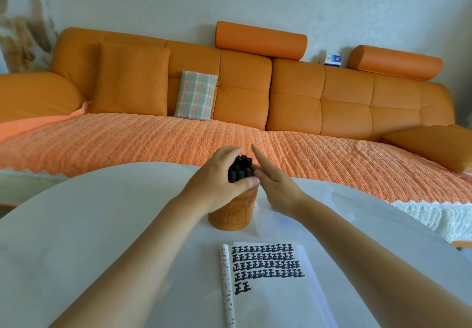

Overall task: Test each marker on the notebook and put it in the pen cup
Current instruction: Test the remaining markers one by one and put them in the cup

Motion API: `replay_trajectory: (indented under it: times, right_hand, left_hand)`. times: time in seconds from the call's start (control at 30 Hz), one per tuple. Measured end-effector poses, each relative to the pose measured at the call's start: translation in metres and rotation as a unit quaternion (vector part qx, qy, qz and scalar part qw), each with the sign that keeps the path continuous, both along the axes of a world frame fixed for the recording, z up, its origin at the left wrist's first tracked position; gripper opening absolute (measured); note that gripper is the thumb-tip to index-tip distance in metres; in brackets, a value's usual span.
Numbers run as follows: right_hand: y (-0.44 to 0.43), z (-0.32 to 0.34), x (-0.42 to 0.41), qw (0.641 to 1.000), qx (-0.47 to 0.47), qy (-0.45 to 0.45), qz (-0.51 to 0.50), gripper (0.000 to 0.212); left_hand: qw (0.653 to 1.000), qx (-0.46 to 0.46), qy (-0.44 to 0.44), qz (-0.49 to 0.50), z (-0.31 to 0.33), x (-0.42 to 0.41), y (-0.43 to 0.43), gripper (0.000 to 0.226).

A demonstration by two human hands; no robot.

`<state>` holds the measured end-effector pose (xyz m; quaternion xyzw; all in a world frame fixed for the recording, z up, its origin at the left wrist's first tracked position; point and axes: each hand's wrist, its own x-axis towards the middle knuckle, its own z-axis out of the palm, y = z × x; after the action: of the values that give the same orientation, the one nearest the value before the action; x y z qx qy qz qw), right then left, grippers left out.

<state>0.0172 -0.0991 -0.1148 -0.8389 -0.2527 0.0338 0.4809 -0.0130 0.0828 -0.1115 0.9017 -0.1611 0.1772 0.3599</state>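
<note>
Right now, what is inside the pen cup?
Black markers stick up from the pen cup, gripped by the left hand, right hand flat against them. The hands hide its rim and interior.

One pen cup (231,214), one notebook (275,299), one sofa (344,102), one checked cushion (195,95), two roll headrests (260,40) (396,61). The markers (241,168): about six, some hidden.

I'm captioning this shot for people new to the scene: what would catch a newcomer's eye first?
First the long orange leather sofa across the back of the room. In the middle, over the white table, the left hand grips a bundle of black markers above the orange-brown pen cup, the right hand flat against them. Nearest the camera lies the open white notebook, rows of thick black marks on its page.
</note>
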Motion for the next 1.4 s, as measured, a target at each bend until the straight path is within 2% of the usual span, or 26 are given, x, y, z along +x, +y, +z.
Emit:
replay_trajectory:
  times: [0.1,0.2,0.27,0.37,0.43,0.57,0.7,0.8,0.9,1.03,1.1,1.23,1.4]
  right_hand:
    - [-0.015,0.006,0.004,0.999,-0.025,0.01,-0.034,0.057]
    - [-0.035,0.014,0.008,0.976,-0.176,-0.037,-0.12,0.042]
    - [-0.047,0.014,0.011,0.957,-0.253,-0.051,-0.132,0.039]
    - [-0.06,0.008,0.017,0.928,-0.347,-0.044,-0.127,0.037]
    - [-0.062,0.006,0.022,0.91,-0.399,-0.041,-0.109,0.04]
    - [-0.056,0.002,0.029,0.862,-0.499,-0.054,-0.063,0.041]
    - [-0.051,-0.008,0.037,0.852,-0.514,-0.079,-0.059,0.024]
    - [-0.048,-0.008,0.036,0.862,-0.497,-0.074,-0.059,0.017]
    - [-0.05,-0.006,0.033,0.881,-0.465,-0.076,-0.049,0.022]
    - [-0.054,0.006,0.024,0.914,-0.385,-0.107,-0.072,0.022]
    - [-0.055,0.017,0.013,0.934,-0.32,-0.13,-0.088,0.02]
    - [-0.06,0.035,-0.028,0.963,-0.151,-0.191,-0.114,0.018]
    - [-0.067,0.042,-0.079,0.98,0.081,-0.118,-0.138,0.017]
  left_hand:
    - [0.999,0.036,-0.025,0.0,-0.007,0.001,-0.009,0.092]
    - [0.999,0.021,-0.014,-0.019,-0.006,0.009,-0.004,0.085]
    - [0.999,0.003,0.002,-0.044,-0.004,0.013,0.002,0.084]
    - [0.999,0.013,-0.008,-0.041,-0.006,0.014,0.004,0.089]
    - [0.999,0.017,-0.031,-0.005,-0.009,0.014,0.003,0.096]
    - [0.999,0.004,-0.02,0.043,-0.013,0.009,-0.004,0.1]
    - [0.998,0.015,-0.022,0.052,-0.013,0.007,-0.008,0.099]
    - [0.998,0.026,-0.019,0.046,-0.01,0.005,-0.006,0.101]
    - [0.996,0.045,-0.05,0.051,-0.006,0.002,-0.008,0.099]
    - [0.981,0.07,-0.163,0.082,0.005,-0.004,-0.01,0.071]
    - [0.975,0.048,-0.204,0.079,0.01,-0.011,-0.014,0.055]
    - [0.973,0.022,-0.23,0.021,0.012,-0.033,-0.027,0.031]
    - [0.984,0.027,-0.174,-0.037,0.003,-0.059,-0.035,0.033]
